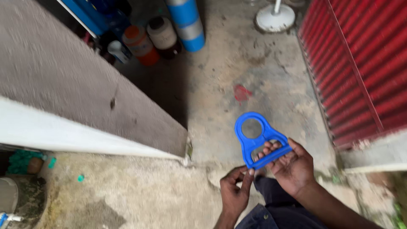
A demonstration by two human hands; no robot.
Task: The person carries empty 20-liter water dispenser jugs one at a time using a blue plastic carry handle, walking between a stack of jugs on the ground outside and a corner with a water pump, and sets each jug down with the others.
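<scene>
My right hand (292, 167) grips a blue plastic bottle-carrier handle (256, 138) by its grip bar, with its round ring pointing away from me. The fingers pass through the handle's opening. My left hand (234, 191) sits just below and to the left, its fingers curled, with fingertips touching the handle's lower corner. Both hands hover above my dark trousers (271, 203) and the rough concrete floor (237, 76).
A grey rendered low wall (72, 80) with a white edge runs diagonally at left. Jars and a blue cylinder (186, 21) stand at the far end. A red corrugated gate (360, 59) is at right, a white fan base (275, 18) at top.
</scene>
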